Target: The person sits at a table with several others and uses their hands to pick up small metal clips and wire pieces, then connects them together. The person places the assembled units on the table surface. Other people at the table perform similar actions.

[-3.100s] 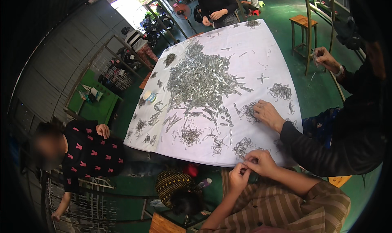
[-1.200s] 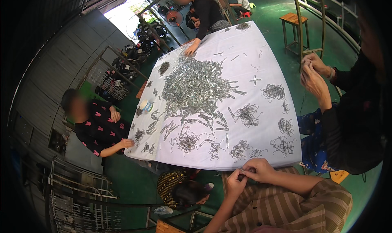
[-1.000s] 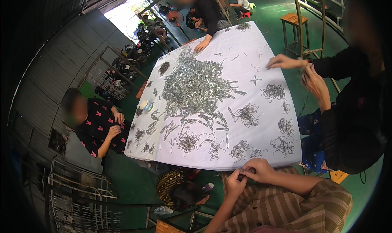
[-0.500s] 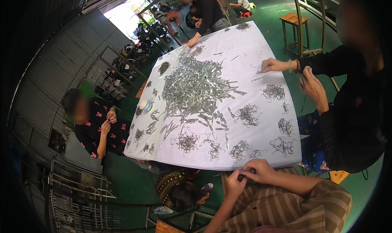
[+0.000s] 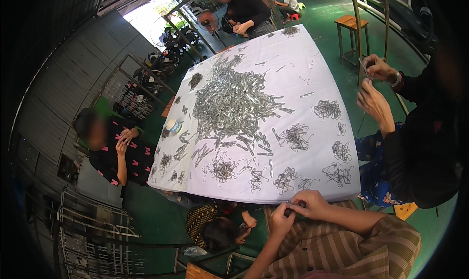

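Observation:
At the near edge of the white-covered table (image 5: pixel 234 187), my left hand (image 5: pixel 282 219) and my right hand (image 5: pixel 311 205) meet fingertip to fingertip. Both are closed in a pinch around something small and greyish, too hidden by the fingers to name. Just beyond them lie loose heaps of bent wire hooks (image 5: pixel 287 180), with another wire heap (image 5: pixel 338 175) to the right. A large pile of narrow silvery metal pieces (image 5: pixel 234 103) covers the middle of the table.
Co-workers are around the table: one at the right (image 5: pixel 415 147), one at the left (image 5: pixel 124 152), one at the far end (image 5: pixel 246 12), and one low beside the near edge (image 5: pixel 210 227). A small tub (image 5: pixel 174 126) stands left of the pile. A wooden stool (image 5: pixel 351 22) is beyond.
My hands stay nearly still. The right co-worker's reaching hand has drawn back from the table to the other hand. The far co-worker's hand has lifted off the table.

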A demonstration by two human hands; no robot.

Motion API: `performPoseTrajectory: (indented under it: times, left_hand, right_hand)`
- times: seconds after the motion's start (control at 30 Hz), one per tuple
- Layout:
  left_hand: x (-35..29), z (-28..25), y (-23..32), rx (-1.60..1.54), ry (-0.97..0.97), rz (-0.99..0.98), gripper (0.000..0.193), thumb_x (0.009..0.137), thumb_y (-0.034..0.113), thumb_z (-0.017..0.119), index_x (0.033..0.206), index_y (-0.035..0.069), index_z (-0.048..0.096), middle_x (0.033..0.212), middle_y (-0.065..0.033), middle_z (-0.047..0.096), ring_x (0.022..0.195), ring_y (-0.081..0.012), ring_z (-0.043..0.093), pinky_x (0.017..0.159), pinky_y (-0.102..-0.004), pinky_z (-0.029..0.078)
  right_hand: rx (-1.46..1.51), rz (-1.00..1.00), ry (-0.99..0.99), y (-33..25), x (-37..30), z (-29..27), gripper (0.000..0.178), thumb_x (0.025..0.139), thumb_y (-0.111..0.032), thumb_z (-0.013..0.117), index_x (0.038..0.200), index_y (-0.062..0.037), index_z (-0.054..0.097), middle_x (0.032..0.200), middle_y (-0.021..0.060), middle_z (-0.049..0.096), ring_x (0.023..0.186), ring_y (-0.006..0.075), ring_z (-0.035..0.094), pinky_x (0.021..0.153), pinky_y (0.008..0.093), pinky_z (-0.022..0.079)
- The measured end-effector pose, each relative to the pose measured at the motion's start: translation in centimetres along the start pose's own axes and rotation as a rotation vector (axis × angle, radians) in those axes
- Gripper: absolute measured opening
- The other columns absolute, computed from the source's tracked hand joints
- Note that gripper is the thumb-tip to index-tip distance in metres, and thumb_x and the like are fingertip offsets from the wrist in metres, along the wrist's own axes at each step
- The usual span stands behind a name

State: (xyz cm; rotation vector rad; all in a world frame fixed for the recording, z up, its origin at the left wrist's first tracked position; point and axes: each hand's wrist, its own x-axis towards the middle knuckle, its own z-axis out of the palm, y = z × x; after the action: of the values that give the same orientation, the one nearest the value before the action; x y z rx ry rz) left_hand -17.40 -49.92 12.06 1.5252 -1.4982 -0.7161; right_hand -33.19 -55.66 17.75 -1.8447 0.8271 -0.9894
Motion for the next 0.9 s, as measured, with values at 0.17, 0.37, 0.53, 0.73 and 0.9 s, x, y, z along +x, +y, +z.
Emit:
performPoseTrajectory:
  times: [0.17,0.37,0.53,0.73,0.9]
  left_hand:
    - [-0.1,0.0,0.2,0.014,-0.001,-0.017,0.017,0.075,0.005,0.072,0.086,0.002,0.06,0.077,-0.0097,0.067,0.071,-0.01,0.064,0.064,-0.0268,0.049]
    - [-0.2,0.1,0.3,-0.03,0.006,-0.016,0.02,0.075,0.004,0.072,0.091,0.002,0.06,0.08,-0.0094,0.068,0.072,-0.0113,0.065,0.065,-0.027,0.05]
    - [-0.2,0.1,0.4,-0.037,-0.013,-0.029,0.02,0.075,0.004,0.071,0.092,0.002,0.06,0.079,-0.009,0.068,0.073,-0.0109,0.066,0.065,-0.0268,0.051]
    - [0.0,0.3,1.1,-0.06,0.043,0.005,0.019,0.074,0.002,0.071,0.082,0.002,0.054,0.069,-0.0079,0.06,0.058,-0.0126,0.058,0.054,-0.0263,0.046]
    - [0.0,0.3,1.1,-0.072,0.05,0.019,0.019,0.074,0.002,0.071,0.082,0.002,0.054,0.069,-0.0083,0.06,0.058,-0.0136,0.059,0.054,-0.027,0.046]
  right_hand:
    - [-0.003,0.001,-0.008,-0.1,0.0,-0.1,0.013,0.076,-0.01,0.07,0.082,-0.0022,0.063,0.071,0.0099,0.062,0.062,0.0224,0.062,0.056,0.0314,0.049]
    - [-0.016,-0.007,-0.01,0.0,-0.1,0.0,0.013,0.075,-0.01,0.07,0.082,-0.0024,0.063,0.071,0.0097,0.063,0.063,0.0231,0.062,0.057,0.0319,0.049]
    - [-0.045,-0.033,-0.011,0.5,-0.2,0.1,0.013,0.073,-0.009,0.071,0.082,-0.003,0.063,0.072,0.0096,0.063,0.064,0.0251,0.061,0.058,0.0334,0.049]
    - [-0.036,-0.036,-0.011,0.3,-0.2,0.1,0.012,0.073,-0.008,0.071,0.081,-0.0034,0.063,0.071,0.0098,0.062,0.065,0.0264,0.061,0.058,0.0344,0.048]
    - [-0.026,-0.026,-0.016,0.1,-0.2,0.2,0.012,0.073,-0.007,0.07,0.081,-0.0035,0.063,0.072,0.0096,0.062,0.064,0.0252,0.061,0.058,0.0337,0.048]
